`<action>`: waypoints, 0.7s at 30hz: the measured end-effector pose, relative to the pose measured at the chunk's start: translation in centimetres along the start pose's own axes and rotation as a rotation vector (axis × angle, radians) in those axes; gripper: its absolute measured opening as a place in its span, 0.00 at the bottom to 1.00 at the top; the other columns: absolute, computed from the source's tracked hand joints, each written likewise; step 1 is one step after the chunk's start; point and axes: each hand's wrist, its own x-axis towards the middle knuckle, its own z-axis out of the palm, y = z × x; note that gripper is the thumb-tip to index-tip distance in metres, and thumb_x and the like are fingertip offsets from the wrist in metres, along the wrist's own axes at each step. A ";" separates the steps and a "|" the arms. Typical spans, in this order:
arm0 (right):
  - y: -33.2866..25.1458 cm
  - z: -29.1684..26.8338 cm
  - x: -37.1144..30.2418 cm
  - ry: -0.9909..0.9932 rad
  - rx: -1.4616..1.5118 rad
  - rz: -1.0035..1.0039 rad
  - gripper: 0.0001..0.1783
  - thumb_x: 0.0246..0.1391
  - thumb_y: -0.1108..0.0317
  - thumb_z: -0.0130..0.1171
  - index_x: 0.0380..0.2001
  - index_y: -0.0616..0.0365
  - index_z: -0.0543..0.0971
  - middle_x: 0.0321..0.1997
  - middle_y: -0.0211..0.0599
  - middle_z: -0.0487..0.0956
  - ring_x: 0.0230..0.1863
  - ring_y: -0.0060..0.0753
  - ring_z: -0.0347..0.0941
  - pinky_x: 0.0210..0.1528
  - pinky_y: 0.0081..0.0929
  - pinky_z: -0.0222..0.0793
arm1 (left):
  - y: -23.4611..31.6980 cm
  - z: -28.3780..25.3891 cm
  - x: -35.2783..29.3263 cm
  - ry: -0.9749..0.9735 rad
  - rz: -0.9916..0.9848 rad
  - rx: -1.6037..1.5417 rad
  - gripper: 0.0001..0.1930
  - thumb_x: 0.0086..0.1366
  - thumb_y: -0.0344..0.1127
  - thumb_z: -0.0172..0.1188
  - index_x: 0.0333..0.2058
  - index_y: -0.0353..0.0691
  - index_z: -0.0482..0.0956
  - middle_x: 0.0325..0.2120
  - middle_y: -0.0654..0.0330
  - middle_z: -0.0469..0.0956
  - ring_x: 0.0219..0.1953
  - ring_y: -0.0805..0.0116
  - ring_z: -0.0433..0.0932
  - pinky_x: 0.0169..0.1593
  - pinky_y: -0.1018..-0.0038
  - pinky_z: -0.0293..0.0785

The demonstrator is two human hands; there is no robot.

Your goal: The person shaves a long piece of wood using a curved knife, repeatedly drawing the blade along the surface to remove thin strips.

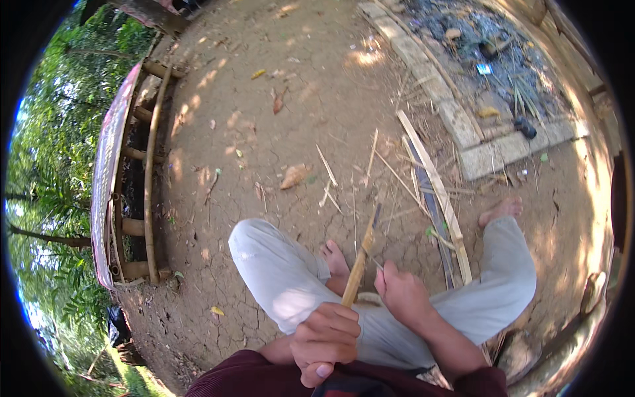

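Observation:
My left hand (325,339) is wrapped round the near end of a tan wooden or bamboo stick (358,270), held in front of my lap. The stick slants up and away, and its far end narrows to a dark, slightly blurred tip. Just right of it, my right hand (405,296) is closed in a fist, thumb side up. A thin greyish point (377,264) pokes out of that fist toward the stick; the rest is hidden by the fingers. Both hands are over my grey trousers (278,268), between my bent knees.
Long split strips (433,178) and a dark flat length (440,231) lie on the ground by my right leg. Shavings (327,165) and dry leaves (295,176) are scattered ahead. A stone-edged ash pit (486,155) is far right; a low bamboo platform (153,172) stands left.

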 end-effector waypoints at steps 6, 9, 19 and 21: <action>2.6 1.5 1.7 0.064 -0.029 0.064 0.14 0.63 0.61 0.49 0.32 0.61 0.70 0.18 0.52 0.77 0.22 0.58 0.77 0.25 0.52 0.74 | 0.1 0.7 -1.2 0.026 -0.060 0.027 0.19 0.66 0.38 0.42 0.16 0.38 0.64 0.03 0.69 0.56 0.04 0.77 0.48 0.10 0.76 0.48; 3.8 2.8 2.5 0.087 -0.053 0.068 0.14 0.63 0.61 0.50 0.31 0.62 0.70 0.18 0.51 0.78 0.22 0.56 0.78 0.25 0.50 0.74 | 0.5 0.8 -1.5 0.042 -0.075 0.046 0.19 0.67 0.38 0.42 0.16 0.39 0.64 0.03 0.70 0.55 0.03 0.77 0.47 0.09 0.76 0.49; -3.7 -0.7 -3.2 0.056 0.109 -0.079 0.11 0.63 0.62 0.52 0.33 0.59 0.68 0.15 0.47 0.74 0.18 0.53 0.75 0.21 0.49 0.70 | 1.1 0.3 -1.5 0.187 -0.117 0.104 0.19 0.68 0.41 0.44 0.18 0.40 0.65 0.02 0.69 0.54 0.03 0.77 0.48 0.10 0.77 0.49; -2.6 0.6 -1.8 0.082 0.066 -0.017 0.11 0.63 0.63 0.52 0.32 0.60 0.68 0.14 0.47 0.74 0.18 0.54 0.75 0.21 0.50 0.70 | 1.2 0.5 -1.5 0.214 -0.135 0.124 0.19 0.69 0.42 0.44 0.18 0.41 0.64 0.02 0.69 0.53 0.03 0.77 0.48 0.10 0.77 0.50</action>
